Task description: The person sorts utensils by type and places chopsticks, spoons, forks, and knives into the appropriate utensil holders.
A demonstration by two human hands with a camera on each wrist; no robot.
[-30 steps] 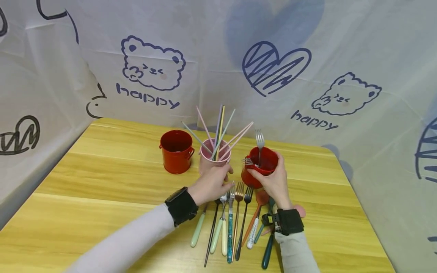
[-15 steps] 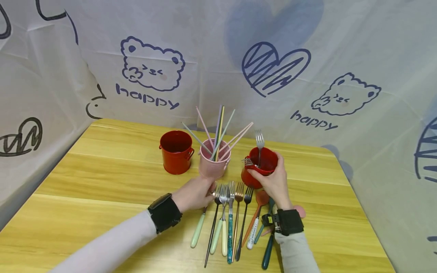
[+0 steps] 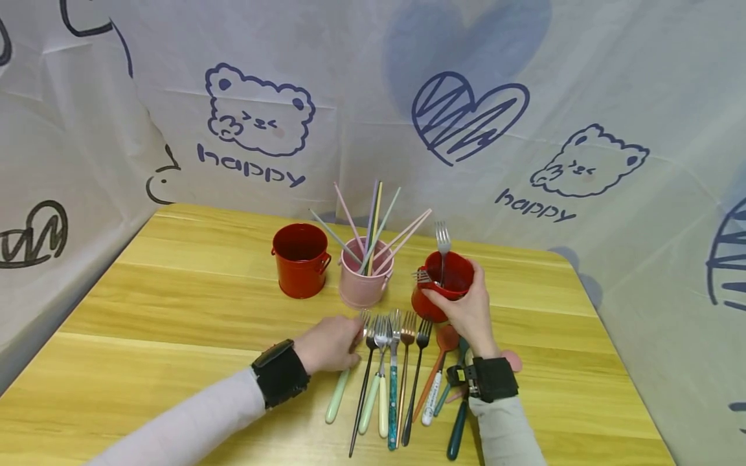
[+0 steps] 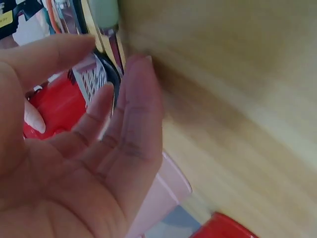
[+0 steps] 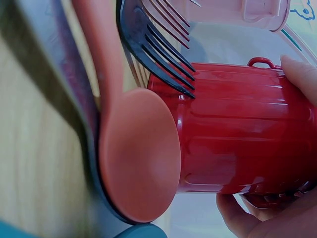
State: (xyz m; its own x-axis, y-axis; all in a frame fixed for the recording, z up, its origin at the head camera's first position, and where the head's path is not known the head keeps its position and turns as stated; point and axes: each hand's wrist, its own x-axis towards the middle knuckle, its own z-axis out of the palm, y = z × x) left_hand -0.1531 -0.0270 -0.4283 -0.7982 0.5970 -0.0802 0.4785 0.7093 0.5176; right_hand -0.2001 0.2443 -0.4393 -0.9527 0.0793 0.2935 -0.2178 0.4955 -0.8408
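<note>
My left hand (image 3: 331, 343) is at the upper part of the leftmost green-handled fork (image 3: 338, 396). In the left wrist view its thumb and fingers (image 4: 141, 109) stand apart, with the fork's neck (image 4: 115, 47) showing between them. My right hand (image 3: 471, 314) grips the right-hand red bucket (image 3: 427, 304) by its rim, thumb at the front. A silver fork (image 3: 443, 238) stands upright in that bucket, and another fork (image 3: 422, 277) leans out over its left rim. Several more forks, among them a black one (image 3: 415, 382) and a teal-handled one (image 3: 392, 408), lie in a row between my hands.
A pink bucket (image 3: 362, 288) with several thin pastel sticks stands at the middle back. Left of it is a second red bucket (image 3: 301, 278). An orange spoon (image 3: 445, 340) and a dark green handle (image 3: 458, 430) lie by my right wrist. White cloth hangs behind the table.
My left hand has drawn back from the pink bucket, moving left and toward me to the leftmost fork. The right hand and its bucket have stayed put.
</note>
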